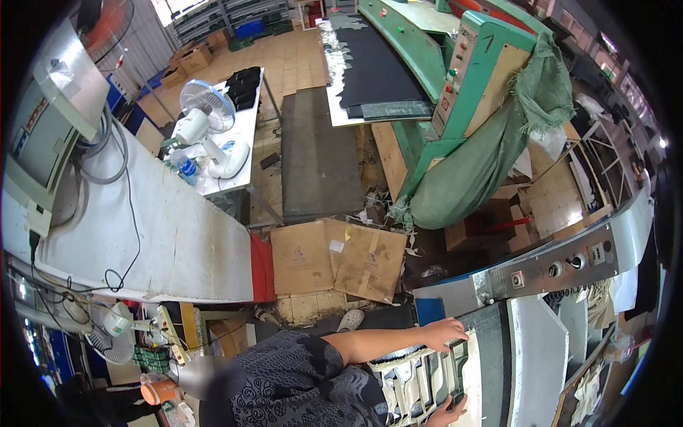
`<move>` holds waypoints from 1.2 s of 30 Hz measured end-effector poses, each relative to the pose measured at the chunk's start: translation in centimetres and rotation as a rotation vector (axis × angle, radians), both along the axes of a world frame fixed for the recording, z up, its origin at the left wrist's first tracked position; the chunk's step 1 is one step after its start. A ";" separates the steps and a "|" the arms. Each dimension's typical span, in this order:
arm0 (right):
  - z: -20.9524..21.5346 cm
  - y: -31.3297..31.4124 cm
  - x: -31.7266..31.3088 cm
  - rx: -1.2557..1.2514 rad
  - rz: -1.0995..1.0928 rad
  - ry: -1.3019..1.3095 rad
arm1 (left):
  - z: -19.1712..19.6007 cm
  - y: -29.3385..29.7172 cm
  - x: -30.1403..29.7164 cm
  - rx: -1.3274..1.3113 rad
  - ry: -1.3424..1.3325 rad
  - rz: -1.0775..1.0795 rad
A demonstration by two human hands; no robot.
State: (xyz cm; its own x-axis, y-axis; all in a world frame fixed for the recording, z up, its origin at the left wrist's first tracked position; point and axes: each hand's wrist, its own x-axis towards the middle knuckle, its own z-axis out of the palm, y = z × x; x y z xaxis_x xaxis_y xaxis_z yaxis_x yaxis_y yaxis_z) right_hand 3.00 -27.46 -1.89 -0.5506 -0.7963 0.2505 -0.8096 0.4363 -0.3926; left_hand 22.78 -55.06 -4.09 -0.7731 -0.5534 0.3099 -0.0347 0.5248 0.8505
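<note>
My left arm reaches right from a dark patterned sleeve. The curled fingers of my left hand [444, 333] hold the far end of a narrow grey-green frame, which looks like a cutting die [451, 371]. At the lower edge my right hand [447, 413] grips the near end of this die, fingers partly cut off by the picture's edge. Beside the die lies a pale sheet [390, 368] with several long openings. A white board [474, 377] stretches along the die's right side.
A metal control panel [555, 269] with knobs rises at the right. Flattened cardboard [370, 267] lies on the floor ahead. Farther off stand a green press [455, 92] with black sheets and a white table [242, 135] bearing a fan [206, 103]. An orange cup [158, 391] is at lower left.
</note>
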 end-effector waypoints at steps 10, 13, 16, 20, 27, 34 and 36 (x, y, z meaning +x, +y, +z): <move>-3.0 1.1 0.7 -0.109 -0.155 -0.081 | 0.7 0.1 1.0 -0.017 -0.023 -0.015; -4.0 1.0 0.3 -0.228 -0.083 -0.004 | 0.8 -0.1 0.9 -0.029 -0.052 -0.014; -3.8 1.2 0.1 -0.190 -0.117 -0.039 | 1.2 0.0 0.4 -0.027 -0.066 -0.018; -3.6 1.1 -0.1 -0.092 -0.168 -0.103 | 0.9 -0.1 0.4 -0.048 -0.052 -0.002; 2.6 -0.6 4.2 -0.144 -0.150 -0.285 | -0.7 0.2 1.3 0.010 -0.071 0.027; -4.8 4.7 -0.9 -0.240 -0.332 -0.431 | -0.2 1.5 -1.3 0.017 -0.028 -0.055; -7.0 3.2 -1.9 -0.214 -0.092 -0.089 | -1.4 0.3 -0.1 -0.079 -0.140 0.030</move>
State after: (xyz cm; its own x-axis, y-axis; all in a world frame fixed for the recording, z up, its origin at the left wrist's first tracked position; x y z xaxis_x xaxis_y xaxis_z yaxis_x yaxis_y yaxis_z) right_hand 1.09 -24.26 -8.92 -0.6461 -0.6757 0.3550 -0.7282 0.4062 -0.5521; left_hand 22.67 -54.76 -5.44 -0.7952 -0.5553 0.2436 -0.1671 0.5868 0.7923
